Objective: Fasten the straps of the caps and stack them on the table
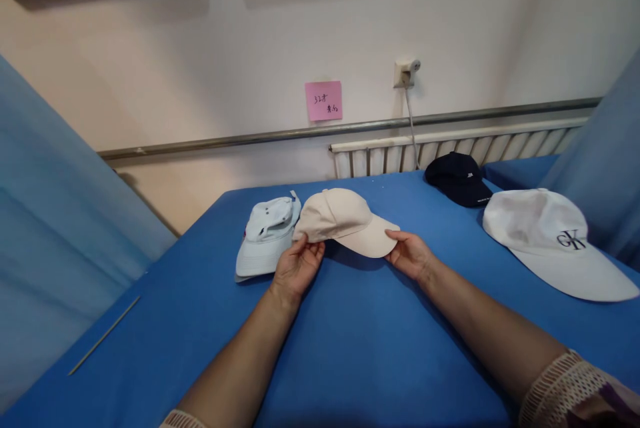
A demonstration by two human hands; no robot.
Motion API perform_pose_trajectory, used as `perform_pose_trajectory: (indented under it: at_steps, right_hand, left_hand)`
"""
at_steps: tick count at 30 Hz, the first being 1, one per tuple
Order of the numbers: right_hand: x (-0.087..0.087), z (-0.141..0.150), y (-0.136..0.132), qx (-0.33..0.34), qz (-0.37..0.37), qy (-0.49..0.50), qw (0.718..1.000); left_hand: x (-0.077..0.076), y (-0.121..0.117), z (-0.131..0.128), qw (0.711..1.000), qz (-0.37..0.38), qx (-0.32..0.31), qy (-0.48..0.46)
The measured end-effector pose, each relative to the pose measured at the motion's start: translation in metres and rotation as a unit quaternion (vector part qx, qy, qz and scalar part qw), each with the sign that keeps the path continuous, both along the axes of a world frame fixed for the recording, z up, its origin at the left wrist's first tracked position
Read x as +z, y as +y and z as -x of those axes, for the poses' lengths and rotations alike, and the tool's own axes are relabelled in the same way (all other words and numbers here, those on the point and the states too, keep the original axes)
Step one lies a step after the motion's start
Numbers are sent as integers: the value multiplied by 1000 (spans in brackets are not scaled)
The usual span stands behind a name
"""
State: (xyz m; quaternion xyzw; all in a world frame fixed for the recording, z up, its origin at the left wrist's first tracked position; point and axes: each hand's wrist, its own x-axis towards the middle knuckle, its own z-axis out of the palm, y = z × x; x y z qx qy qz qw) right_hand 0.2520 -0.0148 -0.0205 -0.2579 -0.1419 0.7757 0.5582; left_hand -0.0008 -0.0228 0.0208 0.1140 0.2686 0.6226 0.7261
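A beige baseball cap (345, 215) is held between my two hands over the blue-covered table, its brim pointing right. My left hand (299, 268) grips the back edge of the cap, thumb on the outside and fingers beneath. At the other end, my right hand (410, 253) pinches the tip of the brim, thumb on top. Just left of the beige cap lies a pale blue cap (267, 228) with its strap end sticking up; the back of the beige cap partly overlaps it in view.
On the right lie a white cap with black letters (537, 225) and a dark navy cap (455, 178). A thin stick (104, 336) rests near the left edge of the blue table (340, 348). Behind stand a radiator (390, 158), a metal rail (260, 138) and a plugged-in cord (411, 121). Blue curtains (60, 235) flank both sides.
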Motion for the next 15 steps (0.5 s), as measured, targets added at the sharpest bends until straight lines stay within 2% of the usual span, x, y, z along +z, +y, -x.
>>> perform_pose_trajectory:
  at_steps: [2,4,7,10,12,15]
  right_hand:
    - [3,3,-3,-7,-15,9,1000]
    - [6,8,-6,-33,-20,15,999]
    - [13,20,-16,-88,-17,22,996]
    - [17,38,-33,-114,-26,26,993]
    - [17,50,-45,-118,-19,18,993]
    - [15,62,-61,-108,-7,-33,994]
  left_hand:
    - [3,1,4,1000,-22,9,-3]
    - [5,-1,4,999,-25,-22,0]
    - [3,-10,-8,991,-1,-125,37]
    - [-6,-25,-32,973,-20,-211,93]
    - [-14,-34,-48,971,-43,-194,130]
    - [-22,-40,-60,976,-38,-111,182]
